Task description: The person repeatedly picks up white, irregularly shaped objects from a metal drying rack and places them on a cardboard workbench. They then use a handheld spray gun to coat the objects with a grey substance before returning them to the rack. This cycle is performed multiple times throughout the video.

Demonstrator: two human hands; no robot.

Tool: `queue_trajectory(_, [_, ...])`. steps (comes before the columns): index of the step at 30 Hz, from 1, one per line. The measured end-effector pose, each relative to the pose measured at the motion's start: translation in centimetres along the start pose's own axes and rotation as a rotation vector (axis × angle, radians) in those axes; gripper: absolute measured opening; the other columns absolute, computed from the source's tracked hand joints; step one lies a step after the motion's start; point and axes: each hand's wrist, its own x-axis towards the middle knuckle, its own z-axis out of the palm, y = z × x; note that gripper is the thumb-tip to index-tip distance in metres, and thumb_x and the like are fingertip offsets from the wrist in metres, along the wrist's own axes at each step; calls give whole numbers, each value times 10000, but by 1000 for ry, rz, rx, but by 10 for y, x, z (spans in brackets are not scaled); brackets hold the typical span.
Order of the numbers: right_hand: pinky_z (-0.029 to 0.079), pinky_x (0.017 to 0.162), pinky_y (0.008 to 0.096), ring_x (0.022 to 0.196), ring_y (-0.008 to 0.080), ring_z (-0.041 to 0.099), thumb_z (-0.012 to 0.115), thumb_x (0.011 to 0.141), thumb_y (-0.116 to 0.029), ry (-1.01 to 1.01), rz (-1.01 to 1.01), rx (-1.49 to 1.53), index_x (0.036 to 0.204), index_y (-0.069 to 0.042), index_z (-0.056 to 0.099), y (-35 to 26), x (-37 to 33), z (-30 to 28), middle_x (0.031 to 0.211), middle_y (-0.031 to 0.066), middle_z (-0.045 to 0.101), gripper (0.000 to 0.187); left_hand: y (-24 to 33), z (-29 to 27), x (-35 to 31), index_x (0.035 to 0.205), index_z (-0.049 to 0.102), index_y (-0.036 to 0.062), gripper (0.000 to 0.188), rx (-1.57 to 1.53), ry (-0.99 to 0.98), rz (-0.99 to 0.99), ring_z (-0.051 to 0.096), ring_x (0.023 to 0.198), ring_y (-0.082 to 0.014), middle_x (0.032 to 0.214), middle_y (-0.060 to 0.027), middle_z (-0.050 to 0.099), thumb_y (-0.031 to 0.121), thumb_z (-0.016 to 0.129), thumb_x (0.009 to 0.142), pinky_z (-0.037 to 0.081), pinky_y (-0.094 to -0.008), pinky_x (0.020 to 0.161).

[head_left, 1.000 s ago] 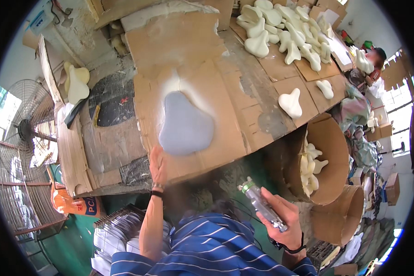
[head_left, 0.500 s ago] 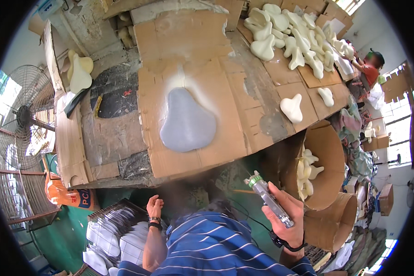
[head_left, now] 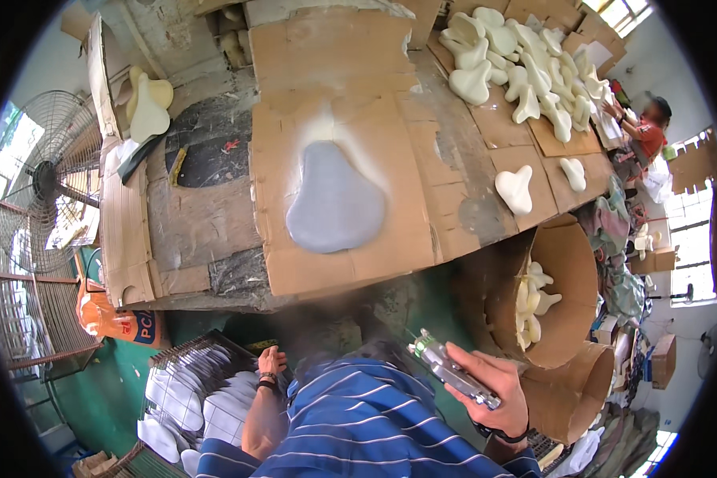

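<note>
My right hand is wrapped round a metal spray gun, held in front of my body below the table edge. The gun's nozzle end points up and left. On the cardboard sheet ahead lies a grey bicycle-saddle-shaped foam pad, wide end nearer me, with a pale haze of spray round its narrow end. My left hand hangs low beside a wire basket, its fingers loosely bent and somewhat apart, with nothing seen in them. A small yellowish strip shows just behind it.
Cream saddle-shaped foams are heaped at the table's far right; a cream foam lies nearer. A wire basket holds several pale pads. Cardboard drums stand right, a fan left. A person works at far right.
My right hand has tilted the spray gun flatter, with its nozzle lower and further left. My left hand has dropped slightly, its fingers less curled. The view has shifted a little.
</note>
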Motion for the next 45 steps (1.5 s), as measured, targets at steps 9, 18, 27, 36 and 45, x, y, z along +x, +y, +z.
queue_trajectory(9, [520, 650, 329, 700, 280, 647, 706, 727, 103, 252, -59, -13, 1343, -7, 590, 1, 36, 9, 875, 159, 664, 637, 20, 13, -3, 1237, 607, 88, 479, 44, -26, 54, 696, 842, -248, 972, -107, 718, 463, 557, 944, 559, -430, 719])
queue_trajectory(18, [520, 665, 303, 735, 234, 664, 742, 779, 67, 319, -30, -15, 1319, 0, 609, 6, 27, 6, 902, 148, 685, 561, -4, 6, 19, 1239, 596, 94, 462, 21, -50, -49, 687, 785, -282, 982, -129, 693, 437, 590, 929, 579, -431, 648])
queue_trajectory(27, [516, 658, 307, 721, 232, 656, 733, 794, 48, 347, 18, -20, 1307, 8, 617, 9, 19, 5, 887, 149, 684, 528, 13, 14, 14, 1183, 619, 70, 450, 11, -58, -7, 692, 722, -237, 884, -106, 711, 443, 563, 937, 559, -390, 611])
queue_trajectory(36, [513, 653, 310, 697, 234, 647, 727, 779, 72, 364, 19, -34, 1296, 18, 620, 4, 16, 3, 863, 151, 675, 530, 10, 14, 16, 1204, 613, 75, 460, 62, -66, -37, 688, 753, -238, 939, -108, 714, 440, 577, 926, 566, -422, 659])
queue_trajectory(45, [521, 659, 312, 719, 250, 663, 729, 766, 75, 306, 32, -91, 1299, 14, 619, 1, 12, -4, 892, 159, 682, 548, 11, 13, 21, 1173, 628, 67, 458, 74, -89, 9, 703, 753, -220, 934, -115, 728, 439, 595, 909, 559, -400, 628])
